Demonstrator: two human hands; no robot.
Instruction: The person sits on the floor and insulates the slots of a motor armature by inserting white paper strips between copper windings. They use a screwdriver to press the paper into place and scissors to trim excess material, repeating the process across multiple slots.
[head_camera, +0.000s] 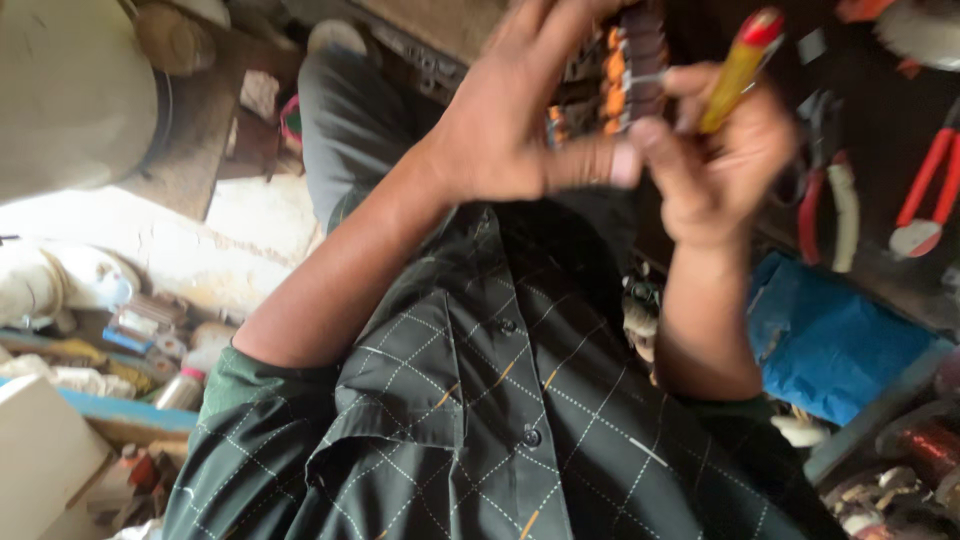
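Dark checked shirt (480, 420) fills our view up close; past it both our hands meet. Our left hand (500, 120) is wrapped around a small wound part with orange bits (625, 65), fingers curled on its far side. Our right hand (715, 150) pinches a yellow screwdriver (738, 65), long axis tilted up-right, just beside the part. Red pliers (925, 195) lie well apart.

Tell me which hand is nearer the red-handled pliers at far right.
Right. The right hand, holding a yellow screwdriver, sits just left of the red-handled pliers in view; the left hand is farther left, beyond it.
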